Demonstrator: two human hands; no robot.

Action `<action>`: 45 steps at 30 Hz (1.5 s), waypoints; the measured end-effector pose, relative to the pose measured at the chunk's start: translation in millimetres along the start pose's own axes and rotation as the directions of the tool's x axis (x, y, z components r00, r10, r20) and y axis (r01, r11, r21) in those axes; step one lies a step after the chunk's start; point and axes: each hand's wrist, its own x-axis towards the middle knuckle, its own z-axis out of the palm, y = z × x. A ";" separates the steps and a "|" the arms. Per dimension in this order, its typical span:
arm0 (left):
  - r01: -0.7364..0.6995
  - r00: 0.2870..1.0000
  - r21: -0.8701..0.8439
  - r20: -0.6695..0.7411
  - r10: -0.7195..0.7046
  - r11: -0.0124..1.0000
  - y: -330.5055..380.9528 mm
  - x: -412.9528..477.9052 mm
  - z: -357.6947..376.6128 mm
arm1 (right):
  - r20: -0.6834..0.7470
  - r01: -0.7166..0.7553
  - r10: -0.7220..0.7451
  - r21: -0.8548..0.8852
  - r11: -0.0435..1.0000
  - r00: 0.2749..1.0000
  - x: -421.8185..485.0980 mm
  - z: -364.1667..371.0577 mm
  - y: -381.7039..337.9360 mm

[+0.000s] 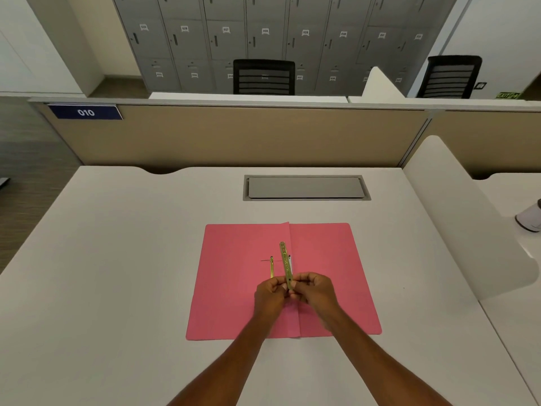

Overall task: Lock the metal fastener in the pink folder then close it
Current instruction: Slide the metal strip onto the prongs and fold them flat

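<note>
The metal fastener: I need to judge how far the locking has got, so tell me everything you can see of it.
The metal fastener is brass-coloured and shiny, in two visible parts: a long flat bar with stamped markings, and a thin prong standing up to its left. The bar runs along the centre fold of the open pink folder, its far end free. The left hand and right hand pinch its near end from both sides. Whether the bar is threaded onto a prong cannot be told.

Two hands, left (270, 294) and right (314, 290), met over one pink folder (234, 288). Two brass strips rose beyond them: bar (285, 263), prong (272, 267). Far beyond stood two chairs (263, 77).
</note>
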 end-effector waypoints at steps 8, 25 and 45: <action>-0.036 0.999 0.044 0.008 0.036 0.998 1.4 1.8 -5.6 | -0.009 -0.027 0.027 0.003 1.000 1.000 0.0 1.2 9.1; 0.010 0.995 -0.028 0.099 -0.007 1.000 -3.7 6.8 -2.9 | -0.133 -0.076 0.074 -0.011 0.997 0.988 4.2 6.2 10.6; 0.029 0.996 0.102 0.077 -0.037 0.994 54.0 37.3 -7.9 | -0.177 -0.145 0.159 0.091 0.985 0.971 6.1 18.6 18.2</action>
